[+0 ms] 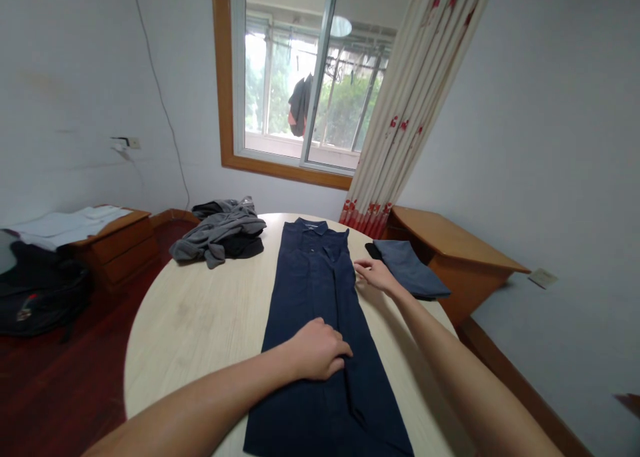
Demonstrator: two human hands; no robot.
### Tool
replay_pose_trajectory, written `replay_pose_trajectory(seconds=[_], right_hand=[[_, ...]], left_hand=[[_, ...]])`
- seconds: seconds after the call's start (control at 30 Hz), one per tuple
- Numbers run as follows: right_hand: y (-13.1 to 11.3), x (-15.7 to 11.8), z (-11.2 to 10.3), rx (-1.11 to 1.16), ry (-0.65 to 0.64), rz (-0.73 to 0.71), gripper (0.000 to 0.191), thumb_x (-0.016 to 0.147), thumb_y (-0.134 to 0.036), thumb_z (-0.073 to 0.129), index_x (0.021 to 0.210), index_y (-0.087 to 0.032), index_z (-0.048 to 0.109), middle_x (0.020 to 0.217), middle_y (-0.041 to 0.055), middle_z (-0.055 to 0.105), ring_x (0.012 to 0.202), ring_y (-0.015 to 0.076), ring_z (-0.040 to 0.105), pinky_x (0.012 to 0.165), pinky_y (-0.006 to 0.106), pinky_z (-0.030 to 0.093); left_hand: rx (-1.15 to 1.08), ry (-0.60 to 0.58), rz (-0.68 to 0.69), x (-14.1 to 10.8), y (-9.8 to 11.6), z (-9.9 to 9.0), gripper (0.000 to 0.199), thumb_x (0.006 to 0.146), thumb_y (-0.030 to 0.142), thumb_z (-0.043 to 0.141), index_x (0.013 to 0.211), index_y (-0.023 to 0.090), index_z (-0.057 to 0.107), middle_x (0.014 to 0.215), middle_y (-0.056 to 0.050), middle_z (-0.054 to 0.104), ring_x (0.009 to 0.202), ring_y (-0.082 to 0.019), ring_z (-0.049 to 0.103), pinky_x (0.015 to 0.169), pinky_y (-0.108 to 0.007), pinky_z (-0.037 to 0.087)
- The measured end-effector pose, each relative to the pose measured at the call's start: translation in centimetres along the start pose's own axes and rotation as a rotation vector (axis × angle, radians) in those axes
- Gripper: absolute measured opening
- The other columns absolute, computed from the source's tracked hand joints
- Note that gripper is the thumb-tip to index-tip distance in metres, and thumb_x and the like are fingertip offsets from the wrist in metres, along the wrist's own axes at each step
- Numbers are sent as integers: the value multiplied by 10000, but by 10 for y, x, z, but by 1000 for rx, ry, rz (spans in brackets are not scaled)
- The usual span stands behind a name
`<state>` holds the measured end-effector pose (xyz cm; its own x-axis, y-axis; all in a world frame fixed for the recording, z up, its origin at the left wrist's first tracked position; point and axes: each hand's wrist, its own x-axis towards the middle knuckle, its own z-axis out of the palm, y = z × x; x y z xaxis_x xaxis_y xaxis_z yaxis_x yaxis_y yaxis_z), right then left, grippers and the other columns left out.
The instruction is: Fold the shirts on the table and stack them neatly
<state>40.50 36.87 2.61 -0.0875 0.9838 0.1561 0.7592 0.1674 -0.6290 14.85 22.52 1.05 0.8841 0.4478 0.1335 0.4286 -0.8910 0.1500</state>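
A dark navy collared shirt lies lengthwise on the round table, folded into a long narrow strip with its collar at the far end. My left hand rests on the lower middle of it, fingers curled and closed at a raised crease in the cloth. Beside the shirt's right edge, farther up, is my right hand, its fingers loosely bent and apart, with the tips close to the fabric. Whether those fingertips touch the cloth I cannot tell.
On the pale table, a rumpled heap of grey and black clothes sits at the far left. Folded grey-blue cloth lies at the right edge. A wooden desk stands beyond it; a black bag is at left.
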Motion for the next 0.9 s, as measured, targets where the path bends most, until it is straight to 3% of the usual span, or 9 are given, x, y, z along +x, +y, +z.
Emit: replay_pose_trajectory(seconds=[0.2, 0.37, 0.53, 0.63, 0.9], right_hand=[[1, 83, 35, -324, -31, -25, 488, 940, -413, 496, 1351, -173, 601, 1398, 109, 583, 1291, 242, 547, 1089, 342, 406], [11, 125, 46, -412, -44, 101, 622, 941, -519, 472, 1353, -66, 581, 1396, 231, 550, 1322, 341, 508, 1111, 446, 365], [14, 141, 34, -435, -29, 65, 607, 997, -477, 332, 1417, -79, 516, 1485, 179, 473, 1397, 290, 423, 1161, 380, 299], [8, 144, 32, -423, -31, -6, 621, 1010, -468, 289, 1450, -69, 471, 1521, 154, 431, 1423, 250, 387, 1183, 326, 256], [-8, 148, 64, -399, -128, -76, 629, 1002, -522, 324, 1471, -124, 455, 1566, 133, 354, 1466, 277, 301, 1200, 410, 229]], left_hand=[[43, 17, 112, 0, 9, 0, 197, 882, 302, 656, 1057, 228, 704, 888, -11, 741, 832, -213, 673, 709, -344, 428], [73, 69, 197, 3, 6, 10, 154, 877, 324, 664, 998, 232, 687, 765, 22, 714, 722, -181, 635, 625, -333, 375], [70, 159, 236, 9, -3, 28, 166, 936, 401, 629, 1005, 259, 678, 634, 51, 659, 617, -142, 581, 550, -311, 305], [79, 205, 275, 11, -4, 33, 111, 973, 337, 593, 1017, 273, 674, 611, 58, 644, 602, -123, 566, 538, -298, 286], [89, 227, 332, 10, -4, 28, 140, 991, 317, 575, 1099, 282, 656, 637, 73, 657, 639, -122, 570, 553, -297, 314]])
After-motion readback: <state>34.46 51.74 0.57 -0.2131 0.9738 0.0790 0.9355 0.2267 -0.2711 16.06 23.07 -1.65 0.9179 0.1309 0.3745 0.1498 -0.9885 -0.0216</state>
